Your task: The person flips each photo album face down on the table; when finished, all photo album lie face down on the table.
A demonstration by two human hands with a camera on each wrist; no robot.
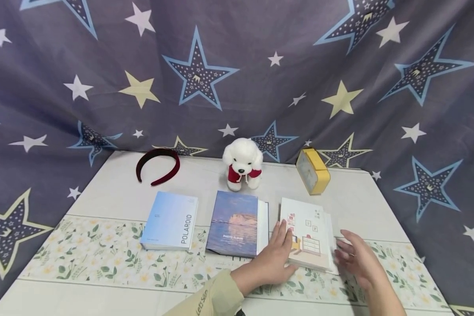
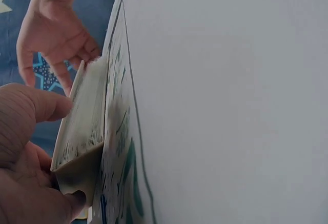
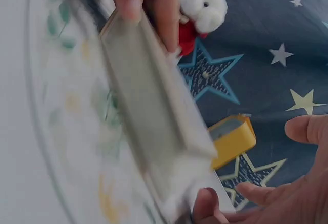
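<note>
A white photo album [image 1: 308, 237] with a drawn room on its cover lies at the right of the row. Straight fingers of my left hand [image 1: 264, 265] rest on its left part, and the thumb is by its front edge. In the left wrist view that hand [image 2: 25, 157] touches the album [image 2: 84, 116] at one end. Just off the album's right side is my right hand [image 1: 359, 259], fingers spread and slightly bent, holding nothing. The right wrist view shows the album [image 3: 154, 101] blurred, the left hand [image 3: 148, 3] at its far end and the right hand [image 3: 287, 188] near.
A blue photo album [image 1: 233, 224] lies just left of my left hand, with a pale blue POLAROID album [image 1: 170, 219] farther left. Behind them are a dark red headband [image 1: 158, 153], a white plush dog [image 1: 242, 162] and a yellow clock [image 1: 314, 171]. A star-patterned cloth hangs behind the table.
</note>
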